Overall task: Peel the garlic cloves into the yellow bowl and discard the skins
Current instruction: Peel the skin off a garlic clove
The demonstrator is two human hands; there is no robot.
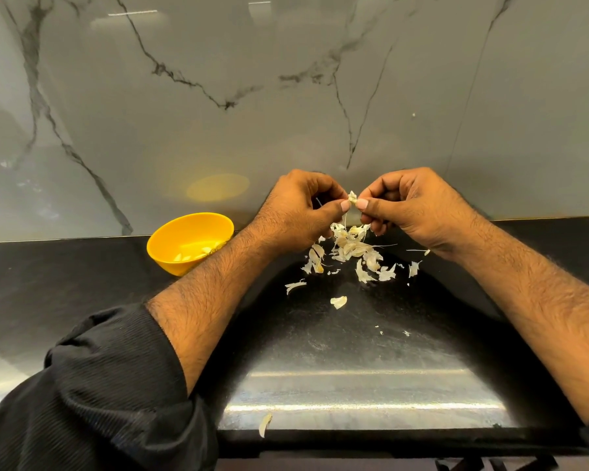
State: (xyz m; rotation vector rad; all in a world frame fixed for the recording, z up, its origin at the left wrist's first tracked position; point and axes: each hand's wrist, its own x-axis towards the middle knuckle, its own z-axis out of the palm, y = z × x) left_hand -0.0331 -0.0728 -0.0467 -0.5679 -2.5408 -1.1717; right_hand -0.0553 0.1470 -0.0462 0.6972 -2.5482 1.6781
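A small garlic clove [352,197] with papery skin is held up over the black counter, close to the marble wall. My left hand [300,209] pinches it from the left with thumb and fingers, and my right hand [412,205] pinches it from the right. A thin strand of skin hangs down from the clove. Below my hands lies a heap of garlic skins [352,248]. The yellow bowl [170,251] stands to the left against the wall and holds a few peeled cloves [194,254].
Loose skin pieces are scattered on the black counter [82,273], one lone piece [338,301] nearer me and another [265,424] at the front edge. The grey marble wall [286,96] rises right behind the bowl and my hands.
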